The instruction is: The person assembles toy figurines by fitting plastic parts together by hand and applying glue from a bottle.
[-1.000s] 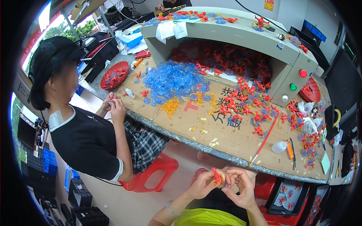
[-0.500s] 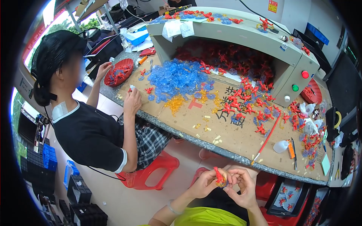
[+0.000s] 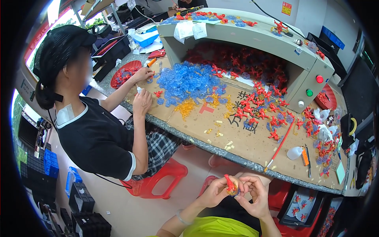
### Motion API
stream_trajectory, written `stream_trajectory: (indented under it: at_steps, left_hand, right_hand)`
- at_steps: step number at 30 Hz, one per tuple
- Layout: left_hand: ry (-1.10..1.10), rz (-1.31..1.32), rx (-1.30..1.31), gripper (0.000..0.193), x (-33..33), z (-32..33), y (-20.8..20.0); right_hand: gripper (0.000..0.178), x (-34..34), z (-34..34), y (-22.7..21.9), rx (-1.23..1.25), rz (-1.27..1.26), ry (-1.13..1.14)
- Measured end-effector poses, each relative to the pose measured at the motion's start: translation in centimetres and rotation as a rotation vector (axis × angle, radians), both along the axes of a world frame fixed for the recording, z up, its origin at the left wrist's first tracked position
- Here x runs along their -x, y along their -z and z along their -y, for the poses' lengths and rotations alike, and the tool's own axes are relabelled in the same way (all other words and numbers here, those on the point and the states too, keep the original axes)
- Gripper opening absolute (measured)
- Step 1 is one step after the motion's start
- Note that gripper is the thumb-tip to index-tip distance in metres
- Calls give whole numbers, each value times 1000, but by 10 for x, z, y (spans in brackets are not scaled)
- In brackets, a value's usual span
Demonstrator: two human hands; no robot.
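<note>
Over my lap, my left hand (image 3: 214, 192) is closed round a small red figurine (image 3: 229, 182) with a yellow and blue translucent base. Its red part points upward between my thumb and fingers. From the other side, the fingertips of my right hand (image 3: 254, 197) pinch at the base. Exactly what those fingertips grip there is too small to make out. Just ahead of my hands is the front edge of the cardboard-covered table (image 3: 209, 152). A thin red brush (image 3: 278, 148) and a white squeeze bottle (image 3: 294, 153) lie on it.
A grey machine (image 3: 244, 33) with an open tunnel full of red figurines stands across the table. Blue translucent pieces (image 3: 185, 81) and yellow bits (image 3: 184, 110) are heaped at its left. A co-worker (image 3: 94, 130) sits at left by a red bowl (image 3: 123, 75). A drawer (image 3: 302, 205) holds more figurines.
My hands and the figurine stay nearly still. The co-worker's far hand has moved from above the red bowl to the table beside the blue heap, and their head leans further forward.
</note>
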State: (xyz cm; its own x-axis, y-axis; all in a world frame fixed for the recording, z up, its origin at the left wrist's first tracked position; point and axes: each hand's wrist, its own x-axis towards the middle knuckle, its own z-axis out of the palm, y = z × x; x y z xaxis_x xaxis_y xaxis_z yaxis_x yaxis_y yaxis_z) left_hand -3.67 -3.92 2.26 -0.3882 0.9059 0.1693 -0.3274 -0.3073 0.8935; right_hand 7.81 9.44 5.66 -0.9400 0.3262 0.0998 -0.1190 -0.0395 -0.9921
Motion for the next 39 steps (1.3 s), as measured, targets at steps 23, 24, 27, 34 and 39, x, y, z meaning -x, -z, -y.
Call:
stream_trajectory:
  at_steps: [23,24,27,34,39]
  left_hand:
    - [-96,365,122,41,-7,-50,9]
    - [-81,369,128,42,-8,-51,9]
    - [-58,364,161,42,-9,-53,6]
    - [88,457,192,40,-6,-51,14]
    - [125,420,235,43,-6,-51,14]
  right_hand:
    - [50,-1,-39,15,91,-54,99]
    - [48,-3,-40,15,100,-40,114]
    - [48,-7,-46,18,61,-20,141]
    - [64,-2,-62,-4,-433,49,89]
    - [66,6,-65,0,-538,30,-7]
